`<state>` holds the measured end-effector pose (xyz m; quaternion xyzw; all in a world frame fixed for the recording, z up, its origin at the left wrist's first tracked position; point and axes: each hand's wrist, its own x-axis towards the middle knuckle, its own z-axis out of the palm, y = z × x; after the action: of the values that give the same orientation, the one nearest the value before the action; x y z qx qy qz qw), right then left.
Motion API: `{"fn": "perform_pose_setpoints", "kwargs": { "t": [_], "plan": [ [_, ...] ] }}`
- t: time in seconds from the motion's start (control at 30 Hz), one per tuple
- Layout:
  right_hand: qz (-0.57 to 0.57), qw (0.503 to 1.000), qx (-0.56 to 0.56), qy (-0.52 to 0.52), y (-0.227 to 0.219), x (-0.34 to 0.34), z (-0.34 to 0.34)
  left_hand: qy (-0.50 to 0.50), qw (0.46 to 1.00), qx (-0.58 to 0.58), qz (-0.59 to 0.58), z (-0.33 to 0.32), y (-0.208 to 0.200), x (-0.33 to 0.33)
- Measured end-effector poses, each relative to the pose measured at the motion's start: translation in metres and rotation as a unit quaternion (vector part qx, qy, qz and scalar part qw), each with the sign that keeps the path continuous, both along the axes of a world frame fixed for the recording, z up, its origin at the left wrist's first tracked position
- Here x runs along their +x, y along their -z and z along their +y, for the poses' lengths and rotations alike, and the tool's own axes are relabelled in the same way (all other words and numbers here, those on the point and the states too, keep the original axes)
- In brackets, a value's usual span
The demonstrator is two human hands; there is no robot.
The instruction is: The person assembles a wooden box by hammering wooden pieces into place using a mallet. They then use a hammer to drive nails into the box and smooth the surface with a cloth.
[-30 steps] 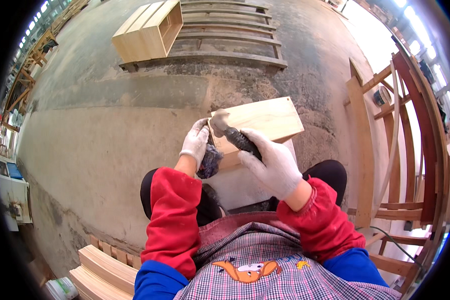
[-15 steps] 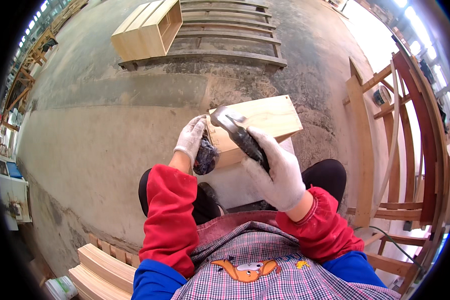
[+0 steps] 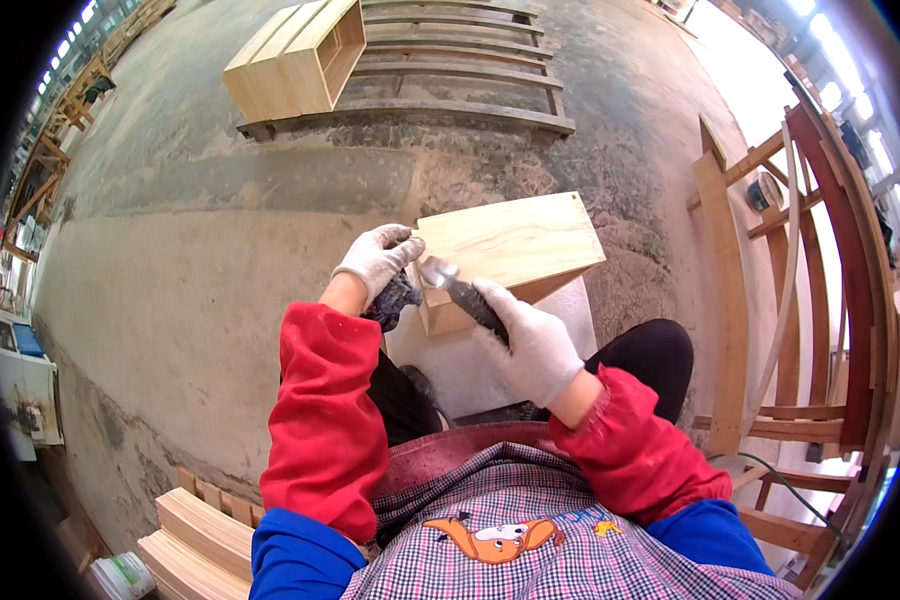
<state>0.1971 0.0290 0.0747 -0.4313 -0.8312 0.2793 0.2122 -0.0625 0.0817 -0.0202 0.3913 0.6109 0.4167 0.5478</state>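
A pale wooden box (image 3: 510, 235) rests at a slant on a white block (image 3: 574, 315) in front of me. My right hand (image 3: 538, 352), in a white glove, is wrapped round the dark handle of a hammer (image 3: 478, 306). The hammer's blurred metal head is at the box's left end. Close by, at that end's upper corner, my gloved left hand (image 3: 378, 260) has its fingertips drawn together. Under its palm is a dark crumpled bundle (image 3: 396, 298), which it grips. Anything small between the fingertips cannot be made out.
Ahead lies a slatted wooden pallet (image 3: 460, 70) carrying a larger wooden box (image 3: 288, 75). A wooden rack (image 3: 725, 290) stands to the right. Stacked boards (image 3: 195, 545) and a white bucket (image 3: 122, 577) are at the lower left.
My left hand has shifted left and slightly up with the bundle, its fingertips now at the box corner. The hammer and right hand have dropped lower and left, the head against the box end.
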Motion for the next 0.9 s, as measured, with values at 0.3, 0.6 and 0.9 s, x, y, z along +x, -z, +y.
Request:
{"fn": "perform_pose_setpoints", "kwargs": {
  "t": [0.3, 0.6, 0.9],
  "plan": [
    [0.165, 0.982, 0.097, 0.001, -0.016, -0.006, -0.003, 0.036, 0.996, -0.008, -0.086, 0.001, 0.002, -0.006],
    [0.067, 0.993, 0.086, -0.049, -0.039, -0.011, -0.001, -0.052, 0.975, -0.003, -0.215, 0.003, 0.027, -0.008],
    [0.026, 0.999, 0.004, -0.041, -0.034, -0.009, 0.009, -0.006, 0.996, 0.043, -0.084, -0.007, 0.012, -0.003]
  ]
}}
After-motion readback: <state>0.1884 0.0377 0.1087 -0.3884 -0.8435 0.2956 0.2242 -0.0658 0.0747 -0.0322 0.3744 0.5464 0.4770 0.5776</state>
